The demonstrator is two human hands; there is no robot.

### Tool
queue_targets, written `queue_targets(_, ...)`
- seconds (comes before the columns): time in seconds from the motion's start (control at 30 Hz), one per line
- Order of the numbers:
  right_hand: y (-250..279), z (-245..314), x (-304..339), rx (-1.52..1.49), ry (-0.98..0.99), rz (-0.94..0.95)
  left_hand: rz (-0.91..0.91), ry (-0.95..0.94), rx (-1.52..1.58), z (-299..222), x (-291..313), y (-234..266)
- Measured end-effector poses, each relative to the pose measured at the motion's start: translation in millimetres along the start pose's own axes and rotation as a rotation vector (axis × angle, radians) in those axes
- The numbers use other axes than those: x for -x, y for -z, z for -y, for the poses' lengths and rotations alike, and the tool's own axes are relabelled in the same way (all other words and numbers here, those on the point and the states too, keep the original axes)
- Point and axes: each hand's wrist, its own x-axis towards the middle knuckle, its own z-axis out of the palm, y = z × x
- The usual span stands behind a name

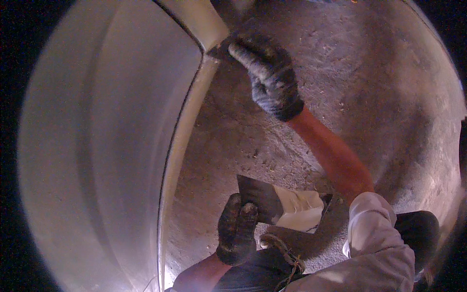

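Note:
My left hand (237, 231), in a dark worn glove, pinches the edge of a flat dark plate (258, 194). A thick cream-coloured paste (300, 207) covers the plate's right part. My right hand (272, 75), in a grey, stained glove, reaches up to the lower edge of a large pale vehicle body panel (121, 126). Its fingers are bent and pressed together beside the corner where the panel's edge meets a seam. Something dark lies between the fingertips and that corner, too dim to make out.
Rough brown ground (277, 146) with small crumbs of debris spreads right of the panel. The panel's curved edge (182, 131) runs down along my left side. My knees are bent close below the plate, and a cord (292, 258) hangs at my waist.

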Motion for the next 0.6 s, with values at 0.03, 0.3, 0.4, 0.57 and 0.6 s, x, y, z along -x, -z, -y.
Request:
queue_targets(0.03,-1,7,6,0.003,-0.017,0.044,0.004,-0.015,-0.006,1,-2,0)
queue_targets(0.3,-8,11,29,-0.034,-0.104,0.01,0.016,0.055,0.27,10,-10,1)
queue_targets(0.4,-22,-3,25,-0.149,-0.59,-0.075,-0.003,0.085,0.282,14,-11,4)
queue_targets(0.57,-44,-15,26,-0.214,-0.602,-0.111,0.037,0.044,0.248,20,-19,9)
queue_targets(0.6,-47,-11,27,-0.201,-0.524,-0.141,0.041,0.038,0.218,20,-20,10)
